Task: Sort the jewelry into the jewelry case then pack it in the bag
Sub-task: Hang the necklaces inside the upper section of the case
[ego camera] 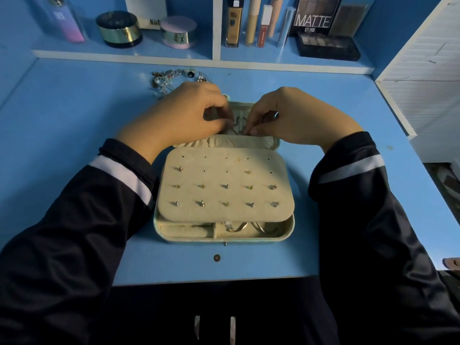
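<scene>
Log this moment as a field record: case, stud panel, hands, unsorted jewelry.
case: jewelry case open on the blue desk, lid toward the shelf
panel: earring panel lies over the base, studs filling its two near rows
base: bangles show at the near edge
left hand: pinches a thin chain at the lid
right hand: pinches the same chain
unsorted: loose jewelry behind the left hand

The blue desk [74, 150] carries an open jewelry case [224, 178], whose far half lies under the left grip [196, 113] and the right grip [286, 115]. A loose jewelry pile [169, 79] lies just beyond the left grip. A small brown disc [216, 257] sits well on the near side of both grips, just beside the case's near edge.
</scene>
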`<state>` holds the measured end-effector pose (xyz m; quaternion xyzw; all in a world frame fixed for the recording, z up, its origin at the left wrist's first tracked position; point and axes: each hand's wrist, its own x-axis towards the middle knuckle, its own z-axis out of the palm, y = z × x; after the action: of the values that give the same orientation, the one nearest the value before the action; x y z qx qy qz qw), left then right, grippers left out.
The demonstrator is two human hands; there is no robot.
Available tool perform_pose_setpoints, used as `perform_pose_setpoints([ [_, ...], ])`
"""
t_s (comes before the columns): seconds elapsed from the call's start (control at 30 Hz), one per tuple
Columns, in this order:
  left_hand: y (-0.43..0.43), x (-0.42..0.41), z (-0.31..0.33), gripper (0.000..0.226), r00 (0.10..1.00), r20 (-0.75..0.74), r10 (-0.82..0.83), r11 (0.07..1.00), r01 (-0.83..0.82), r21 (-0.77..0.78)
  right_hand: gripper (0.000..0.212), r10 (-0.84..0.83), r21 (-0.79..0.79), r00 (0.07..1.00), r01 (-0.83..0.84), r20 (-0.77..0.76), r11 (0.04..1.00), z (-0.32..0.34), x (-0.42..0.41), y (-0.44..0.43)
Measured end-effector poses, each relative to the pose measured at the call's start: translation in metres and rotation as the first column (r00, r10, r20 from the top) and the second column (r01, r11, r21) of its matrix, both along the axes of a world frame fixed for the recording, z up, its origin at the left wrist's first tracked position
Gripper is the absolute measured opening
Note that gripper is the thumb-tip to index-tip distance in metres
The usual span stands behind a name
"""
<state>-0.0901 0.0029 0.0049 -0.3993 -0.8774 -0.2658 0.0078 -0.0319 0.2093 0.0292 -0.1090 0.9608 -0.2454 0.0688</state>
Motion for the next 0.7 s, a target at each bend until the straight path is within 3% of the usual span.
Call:
perform_pose_setpoints([
  [0.2,0.0025,0.0018,0.0015,0.010,0.995,0.088,-0.038,0.999,0.036,0.027,0.015,0.003,-0.032,1.000,-0.004,-0.009,0.999,0.0020,-0.0009,0.0043],
  [0.5,-0.0001,0.0001,-0.0015,0.013,0.999,0.016,-0.034,0.999,0.034,0.001,0.018,0.027,-0.004,0.999,-0.027,0.023,1.000,0.0014,-0.0004,0.0011],
  [0.7,0.0042,0.0008,-0.0019,0.014,0.986,0.158,-0.045,0.999,0.045,0.009,0.016,0.018,-0.025,1.000,-0.017,0.024,1.000,0.0043,0.0003,0.0027],
])
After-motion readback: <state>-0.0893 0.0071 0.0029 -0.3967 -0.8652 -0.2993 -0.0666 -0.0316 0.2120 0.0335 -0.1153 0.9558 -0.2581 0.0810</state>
